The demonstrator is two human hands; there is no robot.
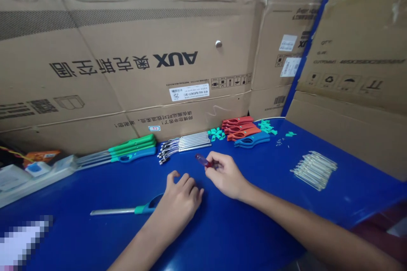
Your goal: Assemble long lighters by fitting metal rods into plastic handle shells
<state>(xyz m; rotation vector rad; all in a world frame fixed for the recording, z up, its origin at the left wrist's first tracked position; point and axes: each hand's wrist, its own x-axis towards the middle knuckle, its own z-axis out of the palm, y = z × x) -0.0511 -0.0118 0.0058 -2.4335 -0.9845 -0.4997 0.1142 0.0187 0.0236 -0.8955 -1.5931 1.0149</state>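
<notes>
My left hand (178, 201) lies palm down over the blue handle of a long-nosed lighter (127, 210) on the blue table (238, 228). Its fingers curl over the handle, and the metal tube sticks out to the left. My right hand (224, 173) is a little further back and pinches a small purple translucent part (202, 160) between thumb and fingers. Just beyond both hands lies a bundle of metal tubes with wires (184, 143).
Green and blue finished lighters (127, 149) lie at the back left. Red and blue handle shells (241, 132) and small green pieces (267, 127) sit at the back. Clear tubes (314, 169) lie at right. Cardboard walls (133, 63) enclose the table; a white power strip (38, 178) is at left.
</notes>
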